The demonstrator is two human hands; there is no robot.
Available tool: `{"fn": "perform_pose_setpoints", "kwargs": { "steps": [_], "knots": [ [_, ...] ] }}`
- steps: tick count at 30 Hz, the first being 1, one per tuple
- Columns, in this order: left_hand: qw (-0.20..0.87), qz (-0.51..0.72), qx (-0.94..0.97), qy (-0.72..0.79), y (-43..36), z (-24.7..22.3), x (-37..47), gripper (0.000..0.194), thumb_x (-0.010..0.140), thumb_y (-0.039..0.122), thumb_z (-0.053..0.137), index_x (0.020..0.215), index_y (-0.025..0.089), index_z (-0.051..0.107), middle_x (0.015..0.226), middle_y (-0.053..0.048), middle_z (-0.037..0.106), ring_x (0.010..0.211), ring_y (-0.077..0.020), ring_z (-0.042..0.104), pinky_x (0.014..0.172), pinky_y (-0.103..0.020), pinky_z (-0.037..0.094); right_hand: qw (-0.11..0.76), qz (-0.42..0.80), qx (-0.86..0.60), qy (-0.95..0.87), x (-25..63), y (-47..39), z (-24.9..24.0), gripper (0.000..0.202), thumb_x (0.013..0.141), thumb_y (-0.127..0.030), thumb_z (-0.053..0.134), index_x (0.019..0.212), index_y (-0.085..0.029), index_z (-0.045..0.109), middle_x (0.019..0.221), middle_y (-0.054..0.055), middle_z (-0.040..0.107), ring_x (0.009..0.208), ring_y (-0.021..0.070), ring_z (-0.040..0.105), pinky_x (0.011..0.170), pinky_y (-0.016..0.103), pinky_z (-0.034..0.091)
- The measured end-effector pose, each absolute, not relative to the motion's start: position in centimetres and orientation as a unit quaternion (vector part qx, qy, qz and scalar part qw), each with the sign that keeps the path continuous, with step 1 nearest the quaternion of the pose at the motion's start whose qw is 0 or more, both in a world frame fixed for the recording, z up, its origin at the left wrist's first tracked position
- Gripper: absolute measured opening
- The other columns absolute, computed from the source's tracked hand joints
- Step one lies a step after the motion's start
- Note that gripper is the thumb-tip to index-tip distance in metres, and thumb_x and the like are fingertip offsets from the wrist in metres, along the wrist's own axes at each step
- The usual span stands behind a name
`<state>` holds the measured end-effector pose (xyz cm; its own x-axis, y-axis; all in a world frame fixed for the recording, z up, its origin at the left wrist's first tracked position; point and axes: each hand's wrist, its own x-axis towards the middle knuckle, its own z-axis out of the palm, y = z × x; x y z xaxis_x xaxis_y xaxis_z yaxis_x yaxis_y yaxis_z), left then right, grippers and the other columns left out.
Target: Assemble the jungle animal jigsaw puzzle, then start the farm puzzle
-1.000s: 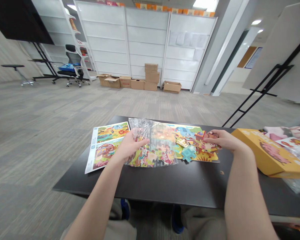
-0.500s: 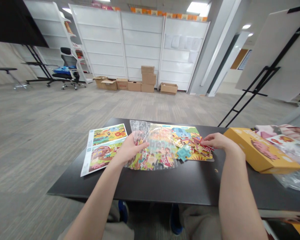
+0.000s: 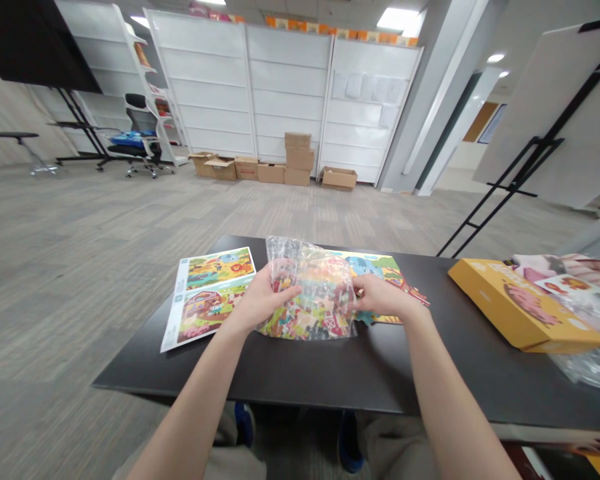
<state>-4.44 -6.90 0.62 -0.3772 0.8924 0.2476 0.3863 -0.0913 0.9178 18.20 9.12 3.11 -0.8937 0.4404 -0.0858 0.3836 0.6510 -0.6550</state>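
My left grip (image 3: 267, 299) is clamped on the left side of a clear, crinkled plastic bag (image 3: 313, 287), thumb over its front. My right grip (image 3: 375, 295) is at the bag's right edge, fingers bent close together; I cannot tell whether they pinch anything. Many-coloured jigsaw pieces (image 3: 305, 325) lie in the lower part of the bag. Behind my right grip, partly hidden, is a bright illustrated flat sheet (image 3: 387, 265), with a teal jigsaw piece (image 3: 365, 318) showing below my fingers and red pieces (image 3: 416, 293) by my wrist. Left of the bag, a white-edged printed sheet (image 3: 213, 290) with two cartoon scenes lies on the dark surface (image 3: 310, 377). Well to the right sits a yellow cardboard box (image 3: 525, 303), beside pink-and-white cloth (image 3: 587, 267) and crumpled clear plastic (image 3: 593, 368).
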Motion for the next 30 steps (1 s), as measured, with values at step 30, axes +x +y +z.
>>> {"fn": "perform_pose_setpoints", "kwargs": {
  "steps": [30],
  "knots": [
    [0.286, 0.604, 0.425, 0.610, -7.9, 1.4, -6.2, 0.064, 0.069, 0.039, 0.085, 0.124, 0.018, 0.060, 0.097, -0.004, 0.074, 0.089, -0.0222, 0.071, 0.084, -0.036, 0.057, 0.146, 0.421, -0.167, -0.880, 17.1, 7.3, 4.5, 0.022, 0.081, -0.041, 0.072, 0.085, -0.019, 0.070, 0.086, 0.003, 0.073, 0.079, 0.0212, 0.066, 0.075, 0.033, 0.054]
  ]
}}
